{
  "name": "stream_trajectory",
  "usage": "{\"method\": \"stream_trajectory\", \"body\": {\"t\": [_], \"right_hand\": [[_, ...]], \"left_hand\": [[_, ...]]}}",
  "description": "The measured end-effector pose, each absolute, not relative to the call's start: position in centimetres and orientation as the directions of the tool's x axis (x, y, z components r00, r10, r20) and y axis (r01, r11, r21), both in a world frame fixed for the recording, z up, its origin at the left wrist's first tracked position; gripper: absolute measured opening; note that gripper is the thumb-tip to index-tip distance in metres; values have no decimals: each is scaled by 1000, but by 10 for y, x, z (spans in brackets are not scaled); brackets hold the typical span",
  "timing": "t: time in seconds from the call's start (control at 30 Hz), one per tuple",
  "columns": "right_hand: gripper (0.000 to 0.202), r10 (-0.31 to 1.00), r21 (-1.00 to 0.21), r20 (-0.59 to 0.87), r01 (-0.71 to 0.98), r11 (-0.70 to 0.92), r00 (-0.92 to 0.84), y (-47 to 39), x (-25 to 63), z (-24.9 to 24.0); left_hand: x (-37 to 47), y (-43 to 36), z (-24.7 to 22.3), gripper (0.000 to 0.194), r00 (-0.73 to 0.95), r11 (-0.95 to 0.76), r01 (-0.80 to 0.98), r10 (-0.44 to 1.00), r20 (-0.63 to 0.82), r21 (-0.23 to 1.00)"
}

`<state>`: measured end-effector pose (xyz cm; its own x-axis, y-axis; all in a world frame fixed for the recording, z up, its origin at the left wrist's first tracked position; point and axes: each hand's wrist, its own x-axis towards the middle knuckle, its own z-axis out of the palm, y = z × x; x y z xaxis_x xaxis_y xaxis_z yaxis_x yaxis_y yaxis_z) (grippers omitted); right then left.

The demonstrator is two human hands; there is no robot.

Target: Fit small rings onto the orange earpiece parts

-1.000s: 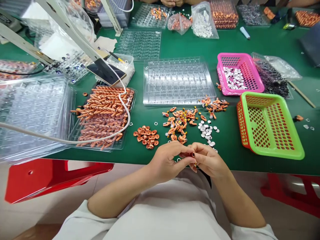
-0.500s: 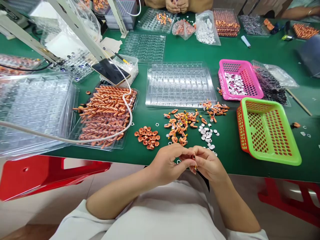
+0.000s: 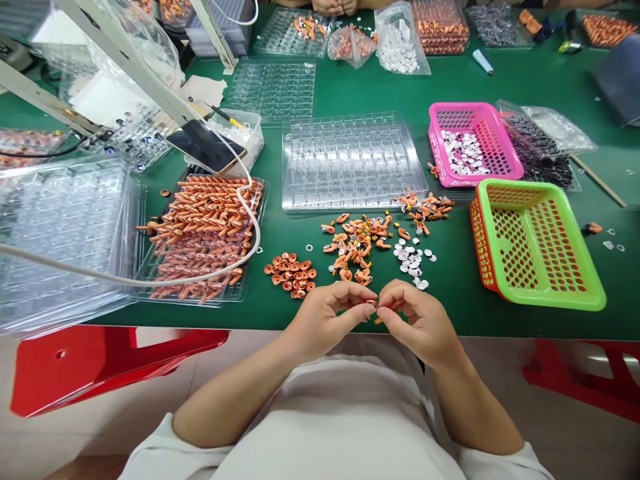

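Observation:
My left hand (image 3: 333, 317) and my right hand (image 3: 420, 323) meet at the fingertips over the table's near edge. Between them is a small orange part with a yellow bit (image 3: 379, 321), mostly hidden by the fingers. Both hands are closed in a pinch on it. Just beyond lies a pile of small curved orange parts with yellow ends (image 3: 355, 243). Round orange cups (image 3: 293, 273) are heaped to the left of that pile. White discs (image 3: 413, 260) are scattered to its right.
A clear plastic tray (image 3: 350, 163) lies behind the piles. Right of it stand a pink basket (image 3: 505, 150) with white pieces and a green basket (image 3: 580, 233). At left are a tray of orange tubes (image 3: 205, 213), a phone (image 3: 207, 147), a white cable (image 3: 257, 233) and stacked trays (image 3: 65, 233).
My fingertips have shifted slightly left, and my right hand's fingers have drawn back a little from my left. The dark-holed end of the part is now hidden. The whole view has shifted slightly.

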<state>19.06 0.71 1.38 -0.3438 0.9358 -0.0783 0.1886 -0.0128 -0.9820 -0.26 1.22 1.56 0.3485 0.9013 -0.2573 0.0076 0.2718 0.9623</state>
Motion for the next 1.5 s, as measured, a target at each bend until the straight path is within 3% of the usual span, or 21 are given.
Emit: {"method": "stream_trajectory", "body": {"t": [0.13,0.23,0.63,1.07,1.5], "right_hand": [[9,939,-989,-142,77,-123,-314,4,190,11],[13,961,-993,-118,25,-115,-251,1,186,6],[11,969,-986,-56,168,-15,-239,0,187,-2],[13,975,-977,-22,211,26,-222,2,182,-13],[15,976,-974,20,215,67,-216,-6,176,-10]], "left_hand": [[-3,10,13,22,324,377,-47,881,-343,925],[-1,10,14,18,304,412,-22,871,-387,911],[9,12,3,12,264,424,40,869,-419,905],[12,10,-8,10,191,338,165,911,-366,927],[7,3,0,8,185,349,109,913,-363,931]]}}
